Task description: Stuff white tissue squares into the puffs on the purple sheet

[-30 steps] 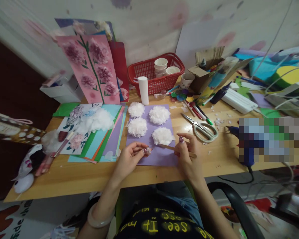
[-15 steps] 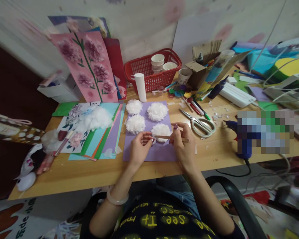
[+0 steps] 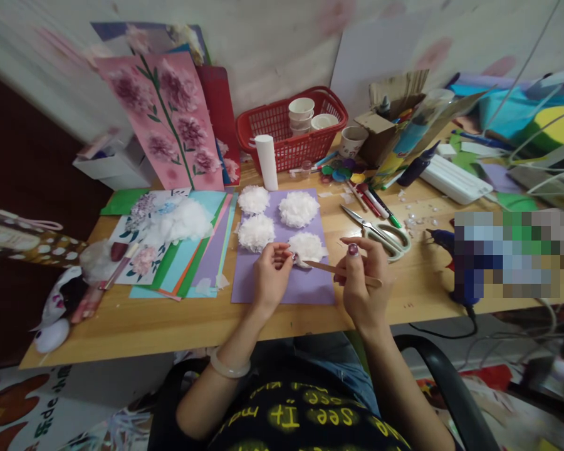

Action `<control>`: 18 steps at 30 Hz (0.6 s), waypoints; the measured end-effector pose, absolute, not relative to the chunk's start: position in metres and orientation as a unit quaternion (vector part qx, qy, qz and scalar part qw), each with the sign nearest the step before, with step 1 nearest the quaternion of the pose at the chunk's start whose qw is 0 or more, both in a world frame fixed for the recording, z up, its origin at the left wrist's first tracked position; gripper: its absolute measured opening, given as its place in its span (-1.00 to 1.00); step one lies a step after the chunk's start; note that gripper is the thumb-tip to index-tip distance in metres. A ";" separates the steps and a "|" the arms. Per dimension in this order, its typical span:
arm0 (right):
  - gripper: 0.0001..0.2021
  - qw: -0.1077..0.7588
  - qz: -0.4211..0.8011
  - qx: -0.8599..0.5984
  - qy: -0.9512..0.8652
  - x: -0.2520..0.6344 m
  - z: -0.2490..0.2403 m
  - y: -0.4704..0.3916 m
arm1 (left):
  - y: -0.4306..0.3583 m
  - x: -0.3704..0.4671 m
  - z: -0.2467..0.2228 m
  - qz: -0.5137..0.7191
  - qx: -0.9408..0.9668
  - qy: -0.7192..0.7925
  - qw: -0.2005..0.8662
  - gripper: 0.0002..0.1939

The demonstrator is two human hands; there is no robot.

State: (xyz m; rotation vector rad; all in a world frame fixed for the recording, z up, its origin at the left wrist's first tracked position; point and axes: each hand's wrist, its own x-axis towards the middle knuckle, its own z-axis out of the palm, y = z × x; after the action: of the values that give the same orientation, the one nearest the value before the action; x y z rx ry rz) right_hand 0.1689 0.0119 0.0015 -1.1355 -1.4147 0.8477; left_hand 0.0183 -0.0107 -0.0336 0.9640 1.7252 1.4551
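Note:
My right hand [image 3: 367, 291] grips a flat wooden craft stick [image 3: 325, 267], its tip pointing left. My left hand [image 3: 271, 279] is closed in a pinch beside that tip; a small white piece [image 3: 302, 264] shows at its fingertips, perhaps thin paper. Both hands are over a purple sheet [image 3: 282, 293] on the table. Just beyond the fingers sits a fluffy white paper flower [image 3: 306, 246], partly covered. Three more are behind it: a right one [image 3: 299, 208], a left one [image 3: 256, 233] and a back-left one [image 3: 254, 200].
Scissors [image 3: 380, 233] lie right of the sheet, with a blue glue gun [image 3: 465, 275] farther right. A white roll [image 3: 266, 164] stands before a red basket [image 3: 286, 150] of cups. Coloured paper [image 3: 207, 269] and white fluff [image 3: 183, 222] lie left.
My right hand has moved right and slightly down with the craft stick, away from my left hand. The left hand has shifted slightly right, fingers more closed. The view has shifted a little.

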 end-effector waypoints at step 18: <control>-0.77 0.445 0.172 -0.439 -0.762 0.155 -0.001 0.015 | -0.031 0.002 -0.025 0.483 0.422 0.697 0.321 -0.74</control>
State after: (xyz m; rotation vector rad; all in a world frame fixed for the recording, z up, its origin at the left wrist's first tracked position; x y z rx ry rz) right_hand 0.1549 0.0147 -0.0006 -1.0881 -1.8881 0.4252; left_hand 0.0021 -0.0306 -0.0249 1.1085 1.8306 1.2681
